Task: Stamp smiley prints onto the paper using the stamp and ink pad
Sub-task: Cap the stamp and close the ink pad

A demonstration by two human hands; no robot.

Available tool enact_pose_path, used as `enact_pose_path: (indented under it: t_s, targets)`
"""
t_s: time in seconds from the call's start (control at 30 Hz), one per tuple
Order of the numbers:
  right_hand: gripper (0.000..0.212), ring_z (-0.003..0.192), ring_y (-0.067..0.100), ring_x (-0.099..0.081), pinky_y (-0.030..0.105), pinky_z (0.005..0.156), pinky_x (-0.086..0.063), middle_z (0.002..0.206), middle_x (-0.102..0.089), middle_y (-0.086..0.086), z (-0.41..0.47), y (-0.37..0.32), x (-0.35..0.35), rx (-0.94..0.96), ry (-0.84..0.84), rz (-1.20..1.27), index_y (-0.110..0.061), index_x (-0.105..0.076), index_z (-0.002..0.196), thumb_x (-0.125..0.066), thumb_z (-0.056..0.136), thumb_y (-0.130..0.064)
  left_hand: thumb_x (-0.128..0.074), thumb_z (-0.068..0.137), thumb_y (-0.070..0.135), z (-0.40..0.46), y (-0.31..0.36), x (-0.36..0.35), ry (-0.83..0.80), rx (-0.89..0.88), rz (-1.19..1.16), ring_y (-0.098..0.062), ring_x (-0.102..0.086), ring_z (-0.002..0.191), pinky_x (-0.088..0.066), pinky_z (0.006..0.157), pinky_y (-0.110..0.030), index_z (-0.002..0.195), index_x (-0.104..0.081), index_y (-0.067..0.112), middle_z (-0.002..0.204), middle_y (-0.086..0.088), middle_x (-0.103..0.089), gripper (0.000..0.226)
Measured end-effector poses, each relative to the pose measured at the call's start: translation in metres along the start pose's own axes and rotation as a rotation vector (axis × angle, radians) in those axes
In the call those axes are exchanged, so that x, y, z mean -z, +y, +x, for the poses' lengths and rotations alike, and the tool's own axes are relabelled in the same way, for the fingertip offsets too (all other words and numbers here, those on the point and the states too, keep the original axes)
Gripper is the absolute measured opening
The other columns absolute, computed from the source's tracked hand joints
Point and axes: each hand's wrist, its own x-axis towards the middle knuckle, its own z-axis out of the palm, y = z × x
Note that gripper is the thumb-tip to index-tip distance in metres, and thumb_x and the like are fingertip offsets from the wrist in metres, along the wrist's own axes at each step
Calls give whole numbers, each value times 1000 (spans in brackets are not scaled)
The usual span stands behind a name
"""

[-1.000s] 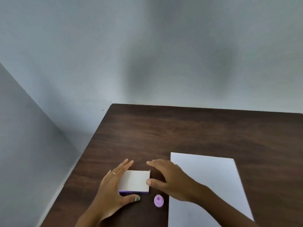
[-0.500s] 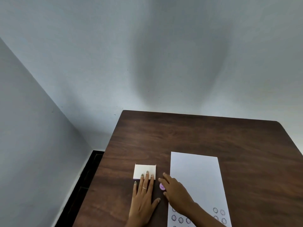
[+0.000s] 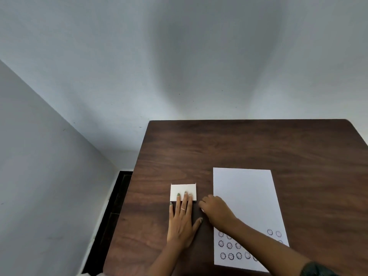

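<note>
A white sheet of paper [image 3: 243,192] lies on the dark wooden table [image 3: 239,146], with several round smiley prints [image 3: 230,245] near its front edge. The white, shut ink pad box [image 3: 183,189] sits left of the paper. My left hand [image 3: 182,222] lies flat on the table, its three middle fingertips resting on the box's near edge. My right hand [image 3: 218,211] is curled in the gap between box and paper. It covers the lilac stamp [image 3: 202,210], of which only a pale sliver shows under the fingers.
The table's left edge runs close to the ink pad box, with a dark floor gap [image 3: 117,196] beyond it and grey walls behind. Bare wood stretches beyond the paper and to its right.
My left hand shifted from the box's side to lying flat with fingertips on it. My right hand left the box and closed over the stamp. The view pulled back, showing the prints.
</note>
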Motion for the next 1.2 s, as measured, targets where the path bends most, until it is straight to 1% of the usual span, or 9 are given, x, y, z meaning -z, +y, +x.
enact_pose_path:
  t_s: [0.07,0.1,0.17,0.23,0.33,0.4,0.53,1.03,1.2]
  targets:
    - [14,93,30,-58,34,75,-43,101,-65,15,6,0,8,-21,41,13,-5,-59,96,-47,89,-8,-31,89,59,7,-1,-2,-11,-10,-56,-11,29,138,9,109,-36,148,-15,13,155,-4,-13,77]
    - [5,80,26,-62,28,66,-46,87,-69,12,9,1,13,-17,77,47,-7,-63,85,-62,81,-10,-30,89,59,12,-3,-3,-4,-22,-82,-10,30,138,10,110,-36,148,-14,14,155,-3,-9,76]
    - [18,56,18,-62,18,49,-43,64,-69,5,16,6,14,-67,151,109,-12,-64,67,-82,62,-12,-26,90,60,21,-6,-5,10,-46,-122,-9,31,137,13,111,-37,148,-3,19,157,0,1,75]
    - [5,71,25,-63,24,59,-45,81,-70,13,26,12,14,-98,194,228,-6,-65,82,-66,80,-11,-21,90,61,32,-9,-7,-2,-53,-136,-10,31,137,14,113,-38,147,8,22,157,2,10,75]
    - [23,91,25,-59,30,76,-47,104,-67,14,41,23,6,-217,224,390,-6,-61,100,-41,95,-15,-19,91,62,47,-11,-5,-14,-39,-122,-16,24,141,11,115,-44,146,11,23,156,2,14,74]
    - [22,93,24,-59,32,79,-50,105,-66,13,49,30,8,-267,256,461,-6,-62,101,-42,95,-14,-18,91,62,55,-12,-5,-22,-33,-122,-23,19,143,7,115,-48,147,11,23,156,2,14,74]
    - [21,92,26,-59,39,77,-52,105,-63,15,62,44,8,-311,293,529,-4,-63,100,-45,93,-10,-16,89,64,65,-14,-7,-7,-43,-144,-18,22,143,10,116,-41,147,13,24,156,5,18,76]
    - [23,93,28,-61,36,81,-52,104,-68,18,74,57,13,-352,378,618,-1,-64,103,-47,94,-13,-20,90,63,66,-14,-5,-14,-53,-164,-18,17,144,6,117,-45,148,7,24,158,5,11,76]
    - [34,106,31,-60,35,92,-48,119,-64,19,71,61,12,-337,390,605,-1,-59,117,-61,87,-17,-21,90,63,65,-12,-2,-13,-50,-139,-22,13,145,5,116,-49,149,3,23,158,4,6,75]
